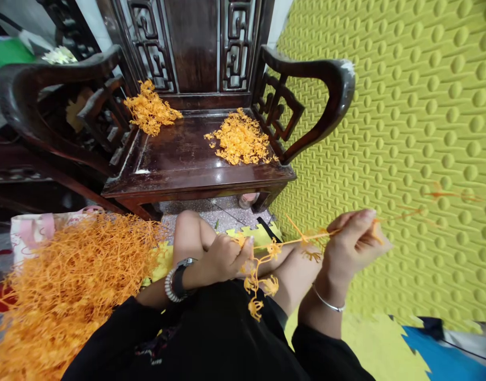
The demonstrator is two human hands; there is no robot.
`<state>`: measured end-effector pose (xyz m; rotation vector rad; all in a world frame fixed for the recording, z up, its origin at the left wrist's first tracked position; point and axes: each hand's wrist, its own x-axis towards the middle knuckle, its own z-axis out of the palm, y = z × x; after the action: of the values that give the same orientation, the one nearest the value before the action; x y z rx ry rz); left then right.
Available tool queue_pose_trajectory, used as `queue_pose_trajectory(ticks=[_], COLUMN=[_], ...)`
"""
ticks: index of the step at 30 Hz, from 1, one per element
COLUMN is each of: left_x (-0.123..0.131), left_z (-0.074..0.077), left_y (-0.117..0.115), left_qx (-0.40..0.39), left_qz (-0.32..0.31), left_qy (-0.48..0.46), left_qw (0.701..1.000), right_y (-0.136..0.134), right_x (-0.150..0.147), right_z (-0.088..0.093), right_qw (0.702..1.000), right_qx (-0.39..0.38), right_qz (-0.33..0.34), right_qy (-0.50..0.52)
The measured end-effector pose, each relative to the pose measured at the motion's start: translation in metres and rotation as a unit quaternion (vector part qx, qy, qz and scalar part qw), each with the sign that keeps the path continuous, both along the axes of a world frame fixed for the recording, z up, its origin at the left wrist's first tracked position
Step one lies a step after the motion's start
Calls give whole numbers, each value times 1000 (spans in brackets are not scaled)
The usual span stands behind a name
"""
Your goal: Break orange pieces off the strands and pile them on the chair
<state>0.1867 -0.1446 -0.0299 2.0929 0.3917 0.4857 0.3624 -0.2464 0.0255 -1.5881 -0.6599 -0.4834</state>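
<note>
My left hand (226, 258) is closed in a pinch on an orange plastic flower strand (273, 248), in front of my lap. Thin stems and small claw-like blossoms (255, 308) dangle below its fingers. To the right, my right hand (351, 242) is closed on the strand's other end, and the strand runs straight between both hands. Beyond the right fingers, a blurred orange piece (437, 192) shows against the yellow wall; whether it joins the strand I cannot tell.
A dark carved wooden chair (179, 153) stands ahead, bearing two piles of orange blossoms, left (151, 110) and right (242, 138). A large heap of orange strands (84, 275) lies at my left beside a pink-and-white bag (30, 235). Yellow padded wall (417, 132) rises on the right.
</note>
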Motion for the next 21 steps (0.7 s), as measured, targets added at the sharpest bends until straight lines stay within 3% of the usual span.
queue_pose_trajectory(ticks=[4,8,15,17,19,20,21], left_x=[-7,-14,-20,-18,-15,-13,-11], left_z=[3,0,-15,-12,-4,2,7], left_y=[-7,-10,-9,0,14,22,31], left_qx=[-26,-35,-28,-65,-115,-143,-166], left_qz=[30,56,93,121,149,153,148], left_qy=[19,-7,-174,-164,-127,-102,-79], left_qw=[999,998,980,977,974,972,972], right_y=[3,7,8,5,0,-3,-6], right_x=[-6,-8,-30,-27,-8,7,25], right_z=[6,11,24,22,13,7,-1], right_qw=[993,983,970,985,997,971,924], right_qx=[-1,28,110,85,-55,-146,-221], right_qz=[-106,-163,-201,-135,55,182,296], right_qy=[-57,-76,-75,-59,5,54,104])
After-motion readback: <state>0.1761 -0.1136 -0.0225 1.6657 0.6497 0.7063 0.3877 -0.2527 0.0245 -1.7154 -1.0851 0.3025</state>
